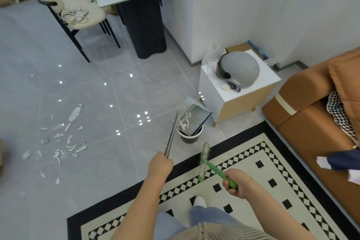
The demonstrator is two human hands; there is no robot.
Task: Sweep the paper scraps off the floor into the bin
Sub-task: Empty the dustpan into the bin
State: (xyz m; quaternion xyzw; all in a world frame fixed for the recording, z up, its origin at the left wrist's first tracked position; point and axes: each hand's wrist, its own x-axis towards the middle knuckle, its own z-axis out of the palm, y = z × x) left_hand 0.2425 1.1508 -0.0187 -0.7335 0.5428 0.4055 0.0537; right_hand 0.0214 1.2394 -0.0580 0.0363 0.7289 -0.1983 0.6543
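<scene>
Over the bin (190,137) we tip the dustpan (194,118), left hand (160,166) gripping its handle, right hand (234,183) gripping the brush (204,161); next, the remaining scraps (62,142).

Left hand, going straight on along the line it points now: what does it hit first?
Probably the bin. The left hand points up along the dustpan handle it grips, toward the dustpan tipped over the bin; depth is unclear.

My left hand (160,165) grips the metal-handled grey dustpan (194,118), tipped over the dark round bin (190,136); my right hand (236,183) holds the green broom (206,161).
</scene>
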